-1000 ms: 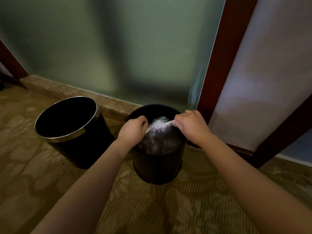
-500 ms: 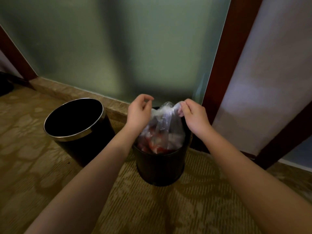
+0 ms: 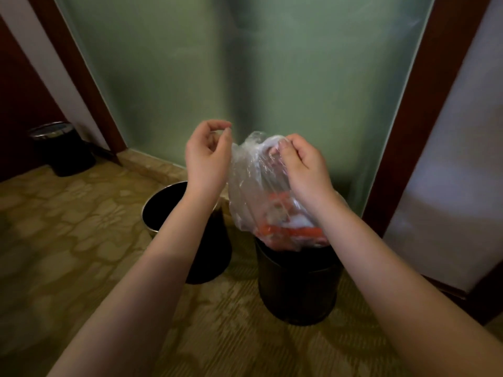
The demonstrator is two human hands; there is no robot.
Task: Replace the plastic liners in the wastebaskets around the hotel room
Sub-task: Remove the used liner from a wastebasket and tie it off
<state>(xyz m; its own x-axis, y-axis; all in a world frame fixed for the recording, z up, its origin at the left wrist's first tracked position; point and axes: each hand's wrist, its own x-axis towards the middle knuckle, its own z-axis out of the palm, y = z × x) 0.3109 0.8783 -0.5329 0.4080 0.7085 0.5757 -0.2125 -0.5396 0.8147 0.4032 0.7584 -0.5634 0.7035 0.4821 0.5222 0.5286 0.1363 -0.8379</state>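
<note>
A clear plastic liner [image 3: 254, 183] filled with red and white rubbish hangs half out of a black wastebasket [image 3: 298, 284]. My right hand [image 3: 302, 167] grips its bunched top. My left hand [image 3: 208, 156] is raised beside the liner's left edge, its thumb and fingers curled together as if pinching thin film; the film there is hard to make out. A second black wastebasket [image 3: 163, 208] with a metal rim stands unlined to the left, partly hidden behind my left forearm.
A third dark wastebasket [image 3: 61, 149] stands at the far left by a dark wooden frame. A frosted green glass panel [image 3: 245, 77] rises behind the baskets above a stone sill. A brown wooden post [image 3: 424, 131] borders it on the right. Patterned carpet [image 3: 68, 240] covers the floor.
Both hands have risen, drawing the filled liner up from inside the basket until most of it is above the rim. The view has tilted up and shifted left, revealing the third basket.
</note>
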